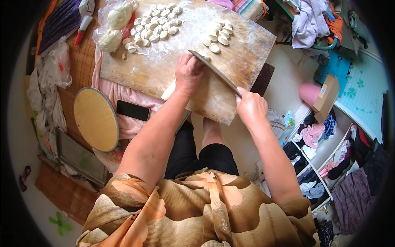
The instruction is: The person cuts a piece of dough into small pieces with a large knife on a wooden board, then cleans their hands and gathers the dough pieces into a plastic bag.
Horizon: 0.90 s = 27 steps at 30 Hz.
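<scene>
In my right hand (252, 108) is the handle of a knife (218, 75), its blade slanting up and left across the floured wooden board (242, 41). The blade's tip end lies beside the fingers of my left hand (189, 75). Those fingers are curled over a roll of white dough; most of the dough roll (168, 89) is hidden, but one end shows below the wrist. Just past the blade lies a small dough piece (206, 58). A small group of cut dough pieces (214, 48) sits further right, and a larger cluster (155, 28) lies at the far left of the board.
A bag of dough (110, 40) stands at the board's far left corner. Left of the board are a phone (132, 110) on a pink cloth (129, 128) and a round wooden board (95, 119). Clothes-filled shelves (325, 164) and a cardboard box (327, 96) stand at the right.
</scene>
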Motion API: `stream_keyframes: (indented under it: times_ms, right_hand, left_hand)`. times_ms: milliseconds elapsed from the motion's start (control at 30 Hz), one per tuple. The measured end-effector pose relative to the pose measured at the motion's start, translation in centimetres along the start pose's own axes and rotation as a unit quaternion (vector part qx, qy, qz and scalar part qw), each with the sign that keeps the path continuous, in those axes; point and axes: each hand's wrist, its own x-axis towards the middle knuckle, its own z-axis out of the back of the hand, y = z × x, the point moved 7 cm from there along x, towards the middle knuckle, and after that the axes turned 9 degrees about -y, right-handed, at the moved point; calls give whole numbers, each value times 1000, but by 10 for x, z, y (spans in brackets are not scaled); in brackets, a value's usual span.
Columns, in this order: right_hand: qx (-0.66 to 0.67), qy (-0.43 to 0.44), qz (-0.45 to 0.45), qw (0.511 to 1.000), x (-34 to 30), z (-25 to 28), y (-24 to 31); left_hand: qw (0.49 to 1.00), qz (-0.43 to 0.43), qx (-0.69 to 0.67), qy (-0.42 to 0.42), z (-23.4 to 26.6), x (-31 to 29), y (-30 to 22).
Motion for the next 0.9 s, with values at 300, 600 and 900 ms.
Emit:
stream_keyframes:
  times_ms: [300,600,900]
  right_hand:
    - [72,-97,14,993,-14,12,10]
    - [33,-59,57,996,-14,12,17]
    - [-5,-29,43,999,6,3,20]
  left_hand:
    - [990,116,-74,-13,7,0,25]
    - [992,101,-67,-37,17,3,36]
    - [989,123,-82,-23,10,3,47]
